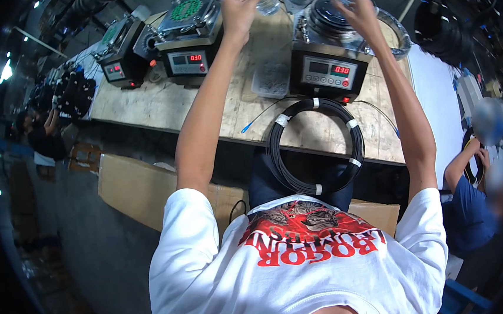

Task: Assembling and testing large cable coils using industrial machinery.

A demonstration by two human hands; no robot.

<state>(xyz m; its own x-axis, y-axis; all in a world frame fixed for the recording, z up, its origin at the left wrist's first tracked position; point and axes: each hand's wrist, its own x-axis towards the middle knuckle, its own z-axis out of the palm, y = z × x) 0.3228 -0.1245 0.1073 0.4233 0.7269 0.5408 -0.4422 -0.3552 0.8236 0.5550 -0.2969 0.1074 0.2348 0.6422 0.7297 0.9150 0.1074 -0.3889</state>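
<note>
At the far side of the table, my left hand (240,13) is raised with its fingers curled at a clear plastic bottle (268,3), which is tilted. My right hand (359,11) is spread with nothing in it, over the right side of a polishing machine (330,62). That machine has a round metal top (330,18) and a lit red display. A coil of black cable (273,149), bound with white tape, hangs over the table's near edge in front of it. A blue-tipped cable end (247,128) lies on the wood to the left.
Two similar machines with green discs, one (188,61) nearer and one (117,64) farther, stand to the left. A clear shallow tray (270,81) sits beside the right machine. Cardboard (141,180) is under the wooden table (230,108). A person in dark blue (474,210) works at right.
</note>
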